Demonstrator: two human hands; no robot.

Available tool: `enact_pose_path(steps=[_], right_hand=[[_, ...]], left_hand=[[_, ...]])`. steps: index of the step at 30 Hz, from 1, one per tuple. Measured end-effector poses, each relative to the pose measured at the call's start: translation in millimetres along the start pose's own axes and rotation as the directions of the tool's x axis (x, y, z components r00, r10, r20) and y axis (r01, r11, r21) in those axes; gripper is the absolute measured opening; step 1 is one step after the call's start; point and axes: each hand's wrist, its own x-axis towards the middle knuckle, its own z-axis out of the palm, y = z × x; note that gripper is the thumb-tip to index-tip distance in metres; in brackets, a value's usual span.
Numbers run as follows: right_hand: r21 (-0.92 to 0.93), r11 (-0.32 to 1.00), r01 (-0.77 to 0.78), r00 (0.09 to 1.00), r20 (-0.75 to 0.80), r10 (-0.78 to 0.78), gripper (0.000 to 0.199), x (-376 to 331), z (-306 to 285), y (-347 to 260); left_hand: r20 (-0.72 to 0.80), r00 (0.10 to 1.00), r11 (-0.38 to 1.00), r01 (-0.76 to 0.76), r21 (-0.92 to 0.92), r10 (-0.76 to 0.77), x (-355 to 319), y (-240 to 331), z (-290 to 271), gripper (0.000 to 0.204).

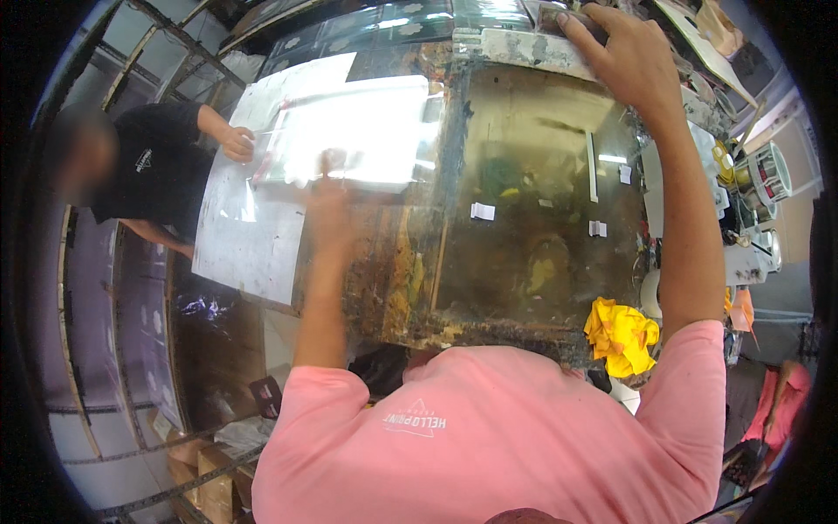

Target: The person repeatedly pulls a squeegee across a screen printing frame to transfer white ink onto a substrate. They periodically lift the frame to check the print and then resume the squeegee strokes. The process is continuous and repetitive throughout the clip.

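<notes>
My left hand (330, 179) is smeared by motion, over the near edge of a glossy clear-and-white sheet stack (362, 131) that catches strong glare. I cannot make out its fingers. Up at the far right, my right hand (624, 52) curls over a dark handle-like block (572, 24), thumb laid along it. That block sits by the stained whitish bar (532, 52) at the far end of a printing screen frame. The frame's translucent brownish-yellow mesh (532, 201) lies in front of me, with small white paper pieces (482, 211) on it.
At the left, a co-worker in a dark shirt rests a hand (236, 144) by a large white sheet (249, 218). A crumpled yellow cloth (621, 336) lies at the table's near right corner. Tins (768, 170) and tape rolls crowd the right side. Metal racks (113, 288) stand at left.
</notes>
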Motion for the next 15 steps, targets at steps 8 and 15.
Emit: enact_pose_path(steps=[8,15], right_hand=[[-0.003,1.000,0.024,0.999,-0.022,-0.024,0.056,1,2,6],[-0.088,0.995,-0.050,0.998,0.034,0.053,0.064,30,0,16]], left_hand=[[-0.311,0.950,0.962,-0.109,-0.251,0.026,59,101,10,0.033],[-0.039,0.958,0.766,-0.251,-0.592,0.284,85,211,-24,0.050]])
